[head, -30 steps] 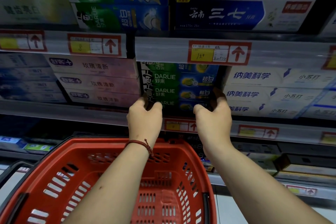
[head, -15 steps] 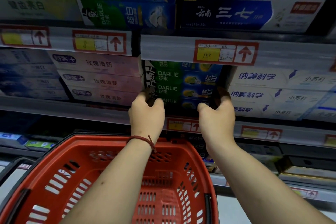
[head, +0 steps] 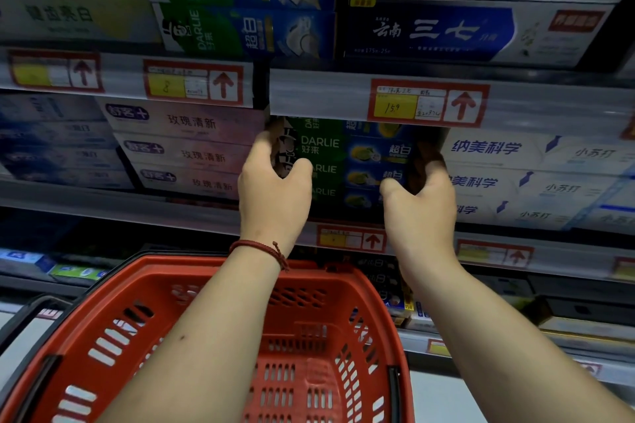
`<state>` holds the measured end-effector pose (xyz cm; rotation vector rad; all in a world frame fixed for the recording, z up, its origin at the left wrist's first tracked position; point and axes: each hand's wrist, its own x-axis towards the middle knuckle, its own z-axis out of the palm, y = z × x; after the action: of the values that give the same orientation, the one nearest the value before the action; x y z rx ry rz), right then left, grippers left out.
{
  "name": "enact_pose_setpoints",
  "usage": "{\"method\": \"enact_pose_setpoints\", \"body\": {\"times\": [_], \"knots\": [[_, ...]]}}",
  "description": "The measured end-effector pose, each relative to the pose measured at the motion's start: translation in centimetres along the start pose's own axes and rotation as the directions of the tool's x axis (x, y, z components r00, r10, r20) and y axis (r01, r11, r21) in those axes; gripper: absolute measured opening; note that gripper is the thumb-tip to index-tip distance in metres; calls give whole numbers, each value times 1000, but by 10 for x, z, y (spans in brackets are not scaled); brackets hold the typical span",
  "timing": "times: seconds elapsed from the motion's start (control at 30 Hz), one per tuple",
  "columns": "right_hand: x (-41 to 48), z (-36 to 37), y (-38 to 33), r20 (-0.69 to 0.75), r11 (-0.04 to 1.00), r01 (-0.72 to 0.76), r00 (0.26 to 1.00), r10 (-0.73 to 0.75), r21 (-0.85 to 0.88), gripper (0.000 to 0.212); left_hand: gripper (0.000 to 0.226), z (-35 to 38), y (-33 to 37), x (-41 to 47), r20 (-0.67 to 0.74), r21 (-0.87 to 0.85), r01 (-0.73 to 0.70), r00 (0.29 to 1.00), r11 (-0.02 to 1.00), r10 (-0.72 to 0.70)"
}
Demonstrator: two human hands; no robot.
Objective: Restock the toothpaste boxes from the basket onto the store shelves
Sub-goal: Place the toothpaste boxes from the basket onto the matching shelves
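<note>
Store shelves (head: 326,103) packed with toothpaste fill the view. The stack of Darlie boxes (head: 343,161) sits on the middle shelf between both hands. The left hand (head: 275,196) clasps its left end and the right hand (head: 419,206) its right end. The red basket (head: 309,336) lies below the wrists.

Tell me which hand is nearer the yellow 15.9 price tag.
Right. The right hand grips the Darlie boxes almost straight below the price tag; the left hand holds their other end, further off to the lower left.
</note>
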<state>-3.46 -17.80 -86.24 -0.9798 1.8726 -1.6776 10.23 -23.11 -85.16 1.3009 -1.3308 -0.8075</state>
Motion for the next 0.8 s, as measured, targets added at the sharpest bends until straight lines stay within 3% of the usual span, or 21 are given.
{"method": "enact_pose_setpoints", "body": {"times": [0.13,0.43,0.63,0.8], "knots": [[0,-2,0,12,1000,-23,1000,23,3,30,54,-3,1,2,12,-18,15,1000,1000,-15],[0,-3,-4,12,999,-34,999,34,-18,39,57,-3,-1,1,33,8,5,999,1000,-5],[-1,-16,-2,79,999,3,997,0,-33,53,38,15,-4,-21,3,20,-50,999,999,50],[-5,-47,9,103,999,-10,995,15,-41,60,35,48,-9,-57,199,-40,21,980,999,-13]]}}
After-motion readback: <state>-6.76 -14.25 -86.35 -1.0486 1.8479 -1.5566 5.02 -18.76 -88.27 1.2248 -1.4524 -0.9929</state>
